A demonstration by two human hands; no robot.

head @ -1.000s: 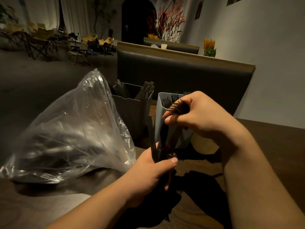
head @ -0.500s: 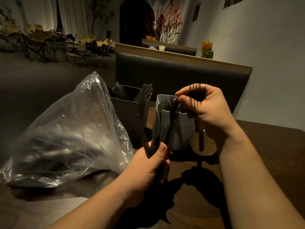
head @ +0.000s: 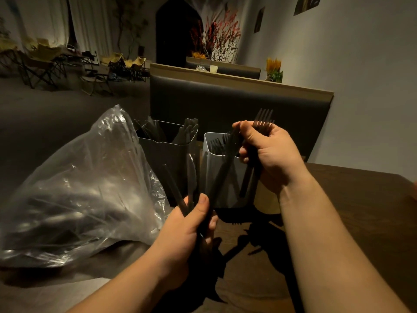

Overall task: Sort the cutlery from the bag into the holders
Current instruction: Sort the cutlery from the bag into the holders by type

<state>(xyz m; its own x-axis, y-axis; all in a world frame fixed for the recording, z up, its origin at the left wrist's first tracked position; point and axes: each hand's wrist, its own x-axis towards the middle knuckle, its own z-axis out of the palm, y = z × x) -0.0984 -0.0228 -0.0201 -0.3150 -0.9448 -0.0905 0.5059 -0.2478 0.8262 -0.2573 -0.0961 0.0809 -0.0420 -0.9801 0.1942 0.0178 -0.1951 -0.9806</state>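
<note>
A crinkled clear plastic bag (head: 79, 188) of dark cutlery slumps at 9 o'clock from the left hand (head: 187, 227), whose fingers wrap a bundle of thin black utensils (head: 191, 175). At 12 o'clock stand 2 squared containers, a dark holder (head: 167, 154) and a pale grey holder (head: 216, 177), both already holding cutlery. The right hand (head: 270, 154), at 1 o'clock, clasps black forks (head: 262, 118) beside the pale one's rim. All rest on a dark wood table (head: 349, 211), with a padded booth back (head: 225, 102) behind.

The table (head: 352, 199) bears one plastic bag (head: 79, 188) and two holders: a dark holder (head: 164, 154) and a pale holder (head: 234, 188).

Dim, hard shadows, wide-angle edge warp
</note>
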